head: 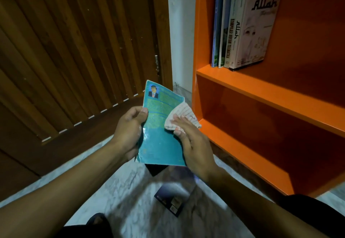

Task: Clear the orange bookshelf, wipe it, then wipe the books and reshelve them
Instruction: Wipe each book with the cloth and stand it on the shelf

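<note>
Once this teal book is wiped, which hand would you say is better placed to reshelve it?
Probably the left hand: it grips the teal book, while the right hand presses the cloth flat against it.

bookshelf (261,92): bright orange
held book (158,140): teal cover, yellow text, small portrait
cloth (183,115): white, thin reddish stripes
door (74,50): dark brown slats
floor (130,191): grey-white marble veining
floor book (169,199): dark navy

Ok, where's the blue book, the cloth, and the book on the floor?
blue book (158,140): head view, on the bare lower part of its cover.
cloth (183,113): head view, on the striped part above the fingers.
book on the floor (172,199): head view, on the middle of its dark cover.
</note>
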A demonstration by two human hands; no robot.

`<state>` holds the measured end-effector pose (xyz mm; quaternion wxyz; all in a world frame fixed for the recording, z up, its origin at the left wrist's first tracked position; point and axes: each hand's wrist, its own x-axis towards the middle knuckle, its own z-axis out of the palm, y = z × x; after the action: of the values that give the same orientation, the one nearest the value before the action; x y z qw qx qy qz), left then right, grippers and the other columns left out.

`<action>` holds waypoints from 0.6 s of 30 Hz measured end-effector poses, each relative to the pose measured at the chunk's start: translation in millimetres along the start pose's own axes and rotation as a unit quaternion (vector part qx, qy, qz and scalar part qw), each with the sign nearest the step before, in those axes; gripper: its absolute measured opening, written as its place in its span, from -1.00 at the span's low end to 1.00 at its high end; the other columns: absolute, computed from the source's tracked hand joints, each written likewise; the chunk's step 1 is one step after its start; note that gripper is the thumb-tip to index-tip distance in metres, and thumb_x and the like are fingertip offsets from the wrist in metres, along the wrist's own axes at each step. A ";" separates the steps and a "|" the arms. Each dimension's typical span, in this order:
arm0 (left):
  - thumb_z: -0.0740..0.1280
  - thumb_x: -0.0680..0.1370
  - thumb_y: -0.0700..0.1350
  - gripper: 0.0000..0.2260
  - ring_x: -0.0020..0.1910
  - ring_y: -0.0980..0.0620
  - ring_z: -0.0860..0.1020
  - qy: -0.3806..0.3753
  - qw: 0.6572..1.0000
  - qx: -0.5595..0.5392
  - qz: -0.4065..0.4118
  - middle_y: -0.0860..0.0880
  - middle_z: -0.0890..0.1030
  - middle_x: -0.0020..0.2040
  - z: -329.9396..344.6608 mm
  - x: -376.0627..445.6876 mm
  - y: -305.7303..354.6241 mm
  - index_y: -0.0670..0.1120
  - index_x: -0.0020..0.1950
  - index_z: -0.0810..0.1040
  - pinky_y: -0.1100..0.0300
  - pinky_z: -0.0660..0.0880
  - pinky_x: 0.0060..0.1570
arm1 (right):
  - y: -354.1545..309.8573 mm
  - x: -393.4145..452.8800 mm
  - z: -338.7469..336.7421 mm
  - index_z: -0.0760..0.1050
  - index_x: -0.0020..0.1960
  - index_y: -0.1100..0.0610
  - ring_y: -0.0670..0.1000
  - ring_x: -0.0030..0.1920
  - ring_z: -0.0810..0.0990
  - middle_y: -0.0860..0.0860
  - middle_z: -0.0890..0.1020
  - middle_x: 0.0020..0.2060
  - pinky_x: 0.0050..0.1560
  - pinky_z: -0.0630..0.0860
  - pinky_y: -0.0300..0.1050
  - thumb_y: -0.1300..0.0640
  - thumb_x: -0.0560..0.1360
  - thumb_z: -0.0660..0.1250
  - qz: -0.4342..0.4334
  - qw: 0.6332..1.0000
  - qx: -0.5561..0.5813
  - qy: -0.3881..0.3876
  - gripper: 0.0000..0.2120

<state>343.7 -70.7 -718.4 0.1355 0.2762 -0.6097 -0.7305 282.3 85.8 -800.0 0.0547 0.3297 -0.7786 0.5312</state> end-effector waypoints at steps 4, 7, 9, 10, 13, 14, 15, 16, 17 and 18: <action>0.20 0.68 -0.11 -0.88 0.03 -0.23 0.65 0.063 0.996 -0.060 -0.017 -0.22 0.67 0.08 -18.0 13.9 5.2 -0.10 0.08 0.51 -0.21 0.59 0.08 | 0.1 -15.6 12.4 0.62 0.20 0.06 -0.18 0.31 0.50 -0.06 0.65 0.20 0.38 0.34 -0.28 0.23 0.60 0.27 -0.099 0.995 -0.012 -0.009 -0.75; 0.27 0.61 -0.05 -0.71 0.12 -0.27 0.64 0.085 0.994 -0.067 -0.009 -0.21 0.66 0.18 -31.5 22.8 9.9 -0.14 0.29 0.48 -0.32 0.54 0.15 | 1.3 -25.6 20.0 0.63 0.15 0.11 -0.12 0.19 0.57 -0.03 0.67 0.11 0.29 0.42 -0.28 0.28 0.59 0.28 -0.144 0.987 -0.029 -0.071 -0.78; 0.29 0.55 -0.01 -0.62 0.14 -0.28 0.64 0.078 0.996 -0.049 0.000 -0.21 0.67 0.18 -39.6 30.1 9.5 -0.13 0.33 0.49 -0.34 0.53 0.15 | -2.8 -31.7 24.8 0.63 0.13 0.10 -0.15 0.14 0.59 -0.06 0.67 0.09 0.23 0.47 -0.27 0.28 0.61 0.25 -0.125 0.985 0.002 -0.122 -0.78; 0.28 0.57 -0.02 -0.65 0.13 -0.28 0.65 0.081 0.996 -0.035 0.001 -0.20 0.68 0.15 -41.1 29.8 9.9 -0.13 0.31 0.50 -0.33 0.54 0.15 | -6.5 -33.9 26.6 0.63 0.14 0.09 -0.17 0.14 0.60 -0.09 0.67 0.10 0.22 0.49 -0.25 0.28 0.62 0.23 -0.092 0.985 0.032 -0.139 -0.76; 0.24 0.66 -0.08 -0.85 -0.01 -0.20 0.68 0.087 0.996 0.015 0.004 -0.18 0.70 0.05 -39.1 26.0 10.0 -0.13 0.09 0.53 -0.21 0.58 0.11 | -13.4 -32.3 26.1 0.62 0.12 0.02 -0.25 0.08 0.62 -0.17 0.69 0.03 0.13 0.54 -0.27 0.19 0.66 0.19 0.035 0.987 0.081 -0.136 -0.77; 0.24 0.67 -0.09 -0.86 -0.07 -0.18 0.67 0.086 0.996 0.033 0.003 -0.19 0.70 0.01 -37.8 25.7 8.2 -0.12 0.00 0.52 -0.17 0.58 0.06 | -15.8 -28.9 23.0 0.60 0.07 0.00 -0.28 -0.03 0.62 -0.18 0.68 -0.07 0.00 0.53 -0.30 0.13 0.67 0.19 0.071 0.988 0.069 -0.120 -0.79; 0.26 0.67 -0.09 -0.85 -0.11 -0.17 0.66 0.081 0.995 0.054 0.005 -0.21 0.69 -0.01 -36.6 24.5 6.7 -0.11 -0.05 0.51 -0.16 0.58 0.04 | -16.7 -24.1 19.3 0.56 -0.03 0.01 -0.30 -0.16 0.58 -0.17 0.65 -0.19 -0.15 0.47 -0.33 0.09 0.67 0.18 0.104 0.987 0.067 -0.098 -0.80; 0.27 0.66 -0.08 -0.84 -0.12 -0.18 0.66 0.073 0.994 0.076 0.005 -0.22 0.69 -0.02 -36.2 23.3 5.2 -0.12 -0.06 0.51 -0.17 0.58 0.02 | -17.2 -18.8 15.1 0.50 -0.13 0.04 -0.29 -0.29 0.52 -0.13 0.58 -0.30 -0.25 0.40 -0.33 0.07 0.67 0.18 0.136 0.985 0.080 -0.066 -0.76; 0.27 0.66 -0.07 -0.84 -0.12 -0.19 0.67 0.061 0.994 0.094 0.003 -0.23 0.69 -0.02 -35.5 20.4 4.3 -0.13 -0.04 0.50 -0.16 0.58 0.01 | -16.1 -12.7 10.4 0.45 -0.19 0.06 -0.26 -0.36 0.47 -0.06 0.52 -0.36 -0.31 0.36 -0.31 0.06 0.68 0.16 0.169 0.980 0.099 -0.026 -0.72; 0.27 0.66 -0.06 -0.83 -0.10 -0.21 0.67 0.047 0.993 0.110 -0.001 -0.23 0.69 -0.02 -34.8 17.1 3.8 -0.15 -0.01 0.50 -0.15 0.58 -0.01 | -12.7 -5.5 5.6 0.44 -0.18 0.13 -0.21 -0.35 0.48 0.03 0.52 -0.34 -0.30 0.38 -0.25 0.05 0.68 0.15 0.201 0.972 0.123 0.016 -0.70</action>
<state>349.1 -109.1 -722.4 0.1320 0.3246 -0.6789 -0.6452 295.4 80.7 -794.8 -0.0815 0.1623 -0.7568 0.6279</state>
